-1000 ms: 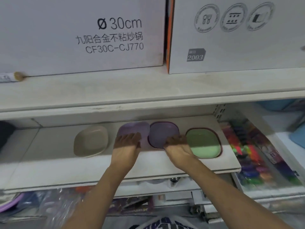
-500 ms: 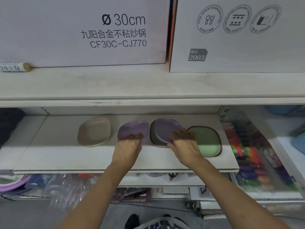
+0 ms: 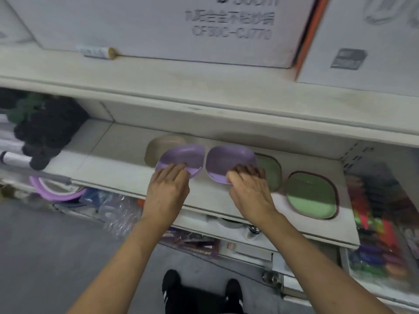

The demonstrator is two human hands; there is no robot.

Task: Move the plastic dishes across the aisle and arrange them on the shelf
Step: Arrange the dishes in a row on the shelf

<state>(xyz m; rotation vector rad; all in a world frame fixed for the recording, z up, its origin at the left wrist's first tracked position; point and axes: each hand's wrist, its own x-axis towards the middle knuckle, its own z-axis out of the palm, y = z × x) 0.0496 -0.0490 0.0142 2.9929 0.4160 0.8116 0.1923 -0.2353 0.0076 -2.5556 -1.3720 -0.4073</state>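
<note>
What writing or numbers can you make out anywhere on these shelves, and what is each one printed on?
Left white box: a large line, a line of characters and a code line, all too blurred to read.
Right white box: a grey badge with digits, blurred beyond reading; round symbols above it, unreadable.
Small shelf tag on the upper shelf: too blurred.
The plastic dishes, such as the purple dish: no text visible.

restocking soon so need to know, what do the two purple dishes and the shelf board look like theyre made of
Left purple dish and right purple dish: apparently plastic, matte with a soft sheen; thin rims, even colour, each held at its near edge by one of the hands. Shelf board: probably painted metal or laminate, off-white and dull; blur leaves it open.
</note>
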